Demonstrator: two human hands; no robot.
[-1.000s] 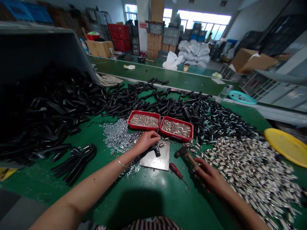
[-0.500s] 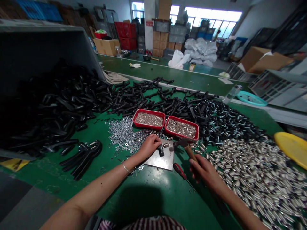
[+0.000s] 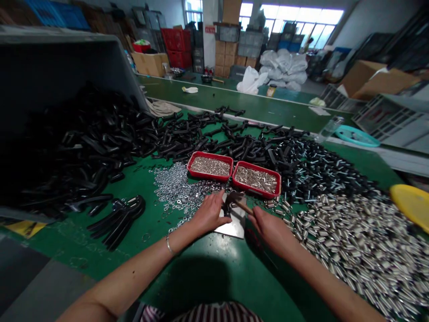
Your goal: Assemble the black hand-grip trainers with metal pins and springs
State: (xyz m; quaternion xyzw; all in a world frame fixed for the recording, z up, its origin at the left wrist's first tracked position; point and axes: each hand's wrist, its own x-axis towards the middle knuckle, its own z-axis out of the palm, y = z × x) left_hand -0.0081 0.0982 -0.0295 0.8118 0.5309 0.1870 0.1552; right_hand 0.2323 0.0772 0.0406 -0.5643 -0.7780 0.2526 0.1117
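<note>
My right hand (image 3: 273, 229) is wrapped round the wooden handle of a hammer (image 3: 245, 207). The hammer's dark head is over a small black part on a metal plate (image 3: 232, 229); whether they touch I cannot tell. My left hand (image 3: 208, 213) lies at the plate's left side, its thumb and fingers around the black part (image 3: 227, 212), which is mostly hidden by the hand and hammer. Shiny washers (image 3: 177, 188) are spread left of the plate. Behind it stand two red trays, the left tray (image 3: 210, 178) and the right tray (image 3: 256, 193), holding small metal pieces.
A large grey bin (image 3: 129, 67) spills black handle-like parts (image 3: 110, 138) across the bench. Metal cylinders (image 3: 355, 237) are heaped at right, below black parts with metal pins (image 3: 321, 165). Several joined black parts (image 3: 122, 219) lie at left. A yellow lid (image 3: 410, 203) sits far right.
The hammer has swung left and down over the black part. My left hand has turned flatter, its thumb now on the near side. The metal cylinder beside the part is now hidden.
</note>
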